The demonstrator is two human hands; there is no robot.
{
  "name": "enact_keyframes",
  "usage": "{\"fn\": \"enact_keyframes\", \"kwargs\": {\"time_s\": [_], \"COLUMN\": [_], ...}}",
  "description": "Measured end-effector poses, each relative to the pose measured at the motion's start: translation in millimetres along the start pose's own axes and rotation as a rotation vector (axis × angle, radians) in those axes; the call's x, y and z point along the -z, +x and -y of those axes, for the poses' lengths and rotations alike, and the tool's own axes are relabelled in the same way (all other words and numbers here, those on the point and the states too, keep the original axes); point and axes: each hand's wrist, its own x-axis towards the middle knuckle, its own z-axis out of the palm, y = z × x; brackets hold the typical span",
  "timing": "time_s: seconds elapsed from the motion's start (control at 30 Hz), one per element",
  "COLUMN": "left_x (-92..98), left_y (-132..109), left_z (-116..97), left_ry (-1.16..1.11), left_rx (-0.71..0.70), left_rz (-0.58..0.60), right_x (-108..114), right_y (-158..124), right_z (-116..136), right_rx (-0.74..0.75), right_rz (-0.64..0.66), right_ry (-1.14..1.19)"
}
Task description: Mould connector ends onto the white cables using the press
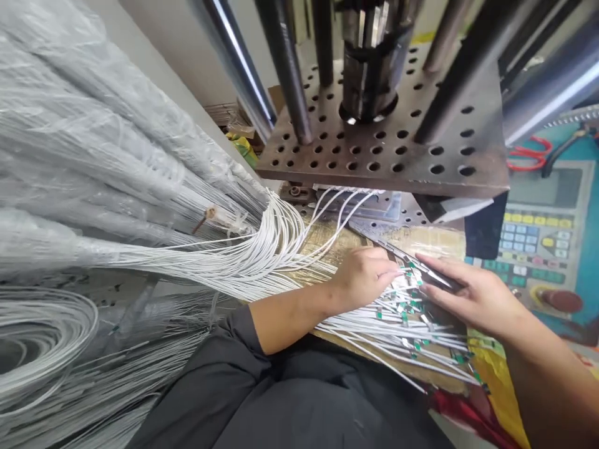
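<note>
My left hand is closed, its thumb and fingers pinching the end of a white cable above the pile. My right hand grips a long, thin pair of metal tweezers, whose tip points left toward the press. Beneath both hands lie many white cables with small green connector ends fanned to the right. Several more white cables run in under the press plate, where their ends are hidden.
A drilled metal press plate with thick rods hangs just beyond my hands. Plastic-wrapped cable bundles fill the left side, above a coiled cable. On the right stands a control panel with a red button and red-handled scissors.
</note>
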Motion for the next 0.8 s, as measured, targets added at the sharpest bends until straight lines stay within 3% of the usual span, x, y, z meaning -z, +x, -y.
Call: {"fn": "enact_keyframes", "kwargs": {"time_s": [0.23,0.8], "left_x": [-5.7,-7.0], "left_y": [-1.3,-2.9], "left_z": [-1.2,-2.7], "left_ry": [0.083,0.13], "left_rx": [-0.011,0.025], "left_rz": [0.034,0.099], "right_x": [6.3,5.6], "right_y": [-1.7,1.4], "right_z": [12.3,6.4], "right_rx": [-0.02,0.0], "right_rz": [0.043,0.047], "right_ry": [0.0,0.014]}}
